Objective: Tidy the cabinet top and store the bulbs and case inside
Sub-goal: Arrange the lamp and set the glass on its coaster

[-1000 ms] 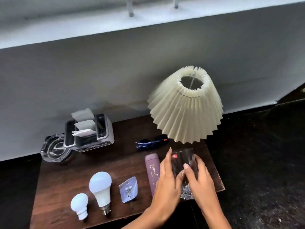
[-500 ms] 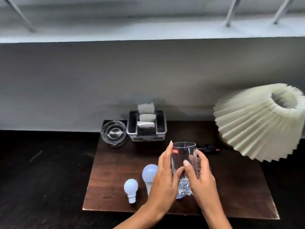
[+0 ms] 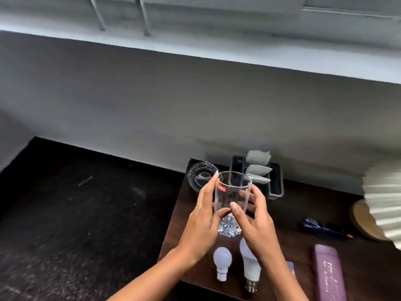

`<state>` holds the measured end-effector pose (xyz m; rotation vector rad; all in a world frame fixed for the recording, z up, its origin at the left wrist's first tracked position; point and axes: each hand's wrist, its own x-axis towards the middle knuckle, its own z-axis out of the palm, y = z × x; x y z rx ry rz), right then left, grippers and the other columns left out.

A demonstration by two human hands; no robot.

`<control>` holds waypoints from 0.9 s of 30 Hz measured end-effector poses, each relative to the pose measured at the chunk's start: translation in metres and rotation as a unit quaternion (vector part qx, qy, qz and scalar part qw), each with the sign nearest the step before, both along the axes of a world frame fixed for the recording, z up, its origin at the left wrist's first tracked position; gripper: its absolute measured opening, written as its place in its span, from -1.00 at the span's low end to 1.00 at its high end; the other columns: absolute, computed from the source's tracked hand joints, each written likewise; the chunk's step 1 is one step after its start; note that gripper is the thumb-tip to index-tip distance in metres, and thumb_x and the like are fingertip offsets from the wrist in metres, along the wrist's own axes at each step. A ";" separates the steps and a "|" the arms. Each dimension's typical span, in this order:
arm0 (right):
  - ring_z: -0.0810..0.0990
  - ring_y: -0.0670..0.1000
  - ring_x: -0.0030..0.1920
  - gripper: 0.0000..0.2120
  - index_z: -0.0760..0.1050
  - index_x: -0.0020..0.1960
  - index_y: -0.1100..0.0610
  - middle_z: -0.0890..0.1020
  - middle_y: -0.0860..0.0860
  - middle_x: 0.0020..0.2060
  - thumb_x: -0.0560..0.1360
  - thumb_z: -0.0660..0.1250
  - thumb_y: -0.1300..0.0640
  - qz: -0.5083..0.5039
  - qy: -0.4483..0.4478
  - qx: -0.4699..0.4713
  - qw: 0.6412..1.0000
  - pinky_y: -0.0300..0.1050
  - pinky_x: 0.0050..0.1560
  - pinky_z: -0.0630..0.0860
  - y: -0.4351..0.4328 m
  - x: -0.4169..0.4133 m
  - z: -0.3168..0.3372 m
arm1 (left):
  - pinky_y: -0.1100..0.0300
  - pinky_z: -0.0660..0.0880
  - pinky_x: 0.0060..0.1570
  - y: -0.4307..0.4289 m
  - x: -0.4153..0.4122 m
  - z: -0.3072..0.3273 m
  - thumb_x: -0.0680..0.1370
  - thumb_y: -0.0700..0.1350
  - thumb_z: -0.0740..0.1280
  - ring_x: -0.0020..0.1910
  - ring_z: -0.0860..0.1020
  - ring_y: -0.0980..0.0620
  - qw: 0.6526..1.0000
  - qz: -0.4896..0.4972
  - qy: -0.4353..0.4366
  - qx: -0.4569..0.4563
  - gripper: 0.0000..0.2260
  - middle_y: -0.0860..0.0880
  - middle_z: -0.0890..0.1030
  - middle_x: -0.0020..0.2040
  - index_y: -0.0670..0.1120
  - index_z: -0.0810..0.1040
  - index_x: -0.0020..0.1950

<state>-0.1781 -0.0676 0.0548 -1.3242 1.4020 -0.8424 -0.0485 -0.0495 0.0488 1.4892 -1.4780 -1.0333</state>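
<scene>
A clear drinking glass [image 3: 231,196] with a red label is held upright above the dark wooden cabinet top [image 3: 288,216]. My left hand [image 3: 204,222] wraps its left side and my right hand [image 3: 256,224] its right side. Under my hands lie a small white bulb [image 3: 222,262] and a larger white bulb [image 3: 249,266], both pointing their caps toward me. A purple case [image 3: 328,272] lies at the right front of the cabinet top.
A glass ashtray [image 3: 200,177] and a black holder [image 3: 275,181] with white sachets stand at the back. A blue pen [image 3: 325,230] lies right of centre. A pleated cream lampshade [image 3: 384,200] fills the right edge. Dark floor lies to the left.
The view has swung left, so the cabinet top now sits lower right. Both hands keep hold of the glass, now raised above the bulbs nearer the ashtray.
</scene>
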 end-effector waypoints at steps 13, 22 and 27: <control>0.42 -0.02 0.31 -0.32 0.15 0.27 -0.25 0.35 0.03 0.34 0.31 0.37 0.17 0.062 -0.095 -0.012 0.994 0.03 0.31 0.42 -0.062 0.043 -0.033 | 0.21 0.37 0.33 -0.055 0.055 -0.028 0.51 -0.38 0.18 0.41 0.28 0.05 1.000 -0.016 -0.011 -0.012 -0.28 0.17 0.11 0.43 0.22 -0.05 0.45; 0.41 -0.03 0.31 -0.35 0.14 0.26 -0.21 0.39 0.06 0.28 0.26 0.34 0.02 0.055 -0.082 0.000 0.995 0.13 0.32 0.39 -0.084 0.056 -0.059 | 0.16 0.39 0.33 -0.082 0.065 -0.054 0.46 -0.41 0.20 0.42 0.24 0.06 1.000 -0.015 -0.015 -0.013 -0.20 0.26 0.08 0.39 0.33 -0.04 0.39; 0.38 -0.02 0.33 -0.33 0.11 0.28 -0.20 0.35 0.05 0.31 0.26 0.32 0.00 0.056 -0.062 0.003 0.997 0.15 0.32 0.38 -0.088 0.057 -0.072 | 0.58 0.20 0.23 -0.088 0.066 -0.060 0.45 -0.49 0.20 0.37 0.15 0.38 0.998 -0.029 -0.048 -0.016 -0.16 0.22 0.06 0.35 0.27 -0.07 0.40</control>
